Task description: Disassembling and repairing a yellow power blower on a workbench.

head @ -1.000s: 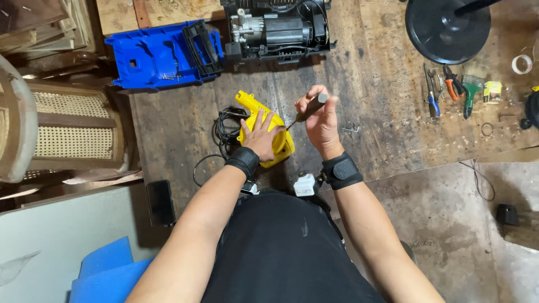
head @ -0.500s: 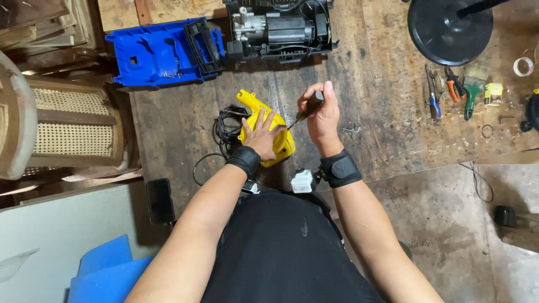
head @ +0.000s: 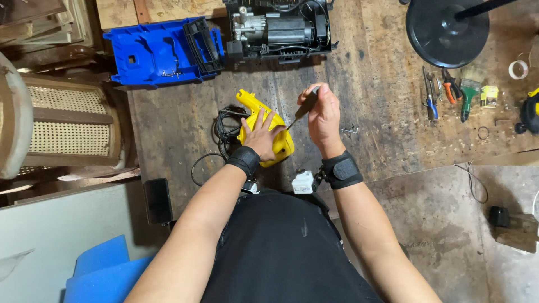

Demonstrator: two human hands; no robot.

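Note:
A yellow hand-held power tool [head: 255,106] lies on the worn wooden floor [head: 370,73], with a black cord [head: 222,126] coiled at its left. My left hand [head: 263,136] presses flat on the tool's body. My right hand [head: 321,116] grips a dark-handled screwdriver [head: 306,105], whose tip slants down to the tool's right side. Both wrists wear black bands. A small white block [head: 303,182] sits near my right wrist.
A blue plastic casing [head: 154,53] and an open black motor unit [head: 281,28] lie beyond the tool. Pliers and hand tools [head: 449,90], a tape roll [head: 518,69] and a round black stand base [head: 446,25] are at the right. A cane chair [head: 67,120] stands left.
My right hand has tilted a little with the screwdriver, keeping its tip at the yellow tool. My left hand stays pressed on the tool.

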